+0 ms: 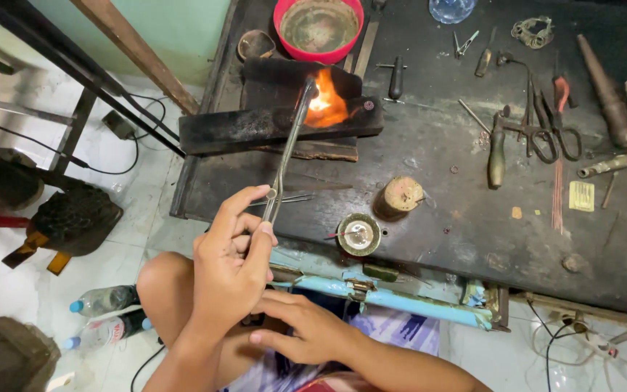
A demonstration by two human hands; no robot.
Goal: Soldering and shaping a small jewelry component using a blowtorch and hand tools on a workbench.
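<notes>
One hand, the left [232,265], pinches one metal torch tube [289,145], its tip at the single flame [326,105] on a charred block [255,127]. The right hand [306,330] lies loose and empty by the knee. Two plastic bottles [103,316] lie on the floor.

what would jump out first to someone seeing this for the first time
The orange flame on the charred block at the top centre of the dark workbench catches the eye first. Next is the left hand at lower centre, holding a long metal torch tube aimed into that flame. The red bowl behind the flame and the pliers and scissors at the right follow.
</notes>
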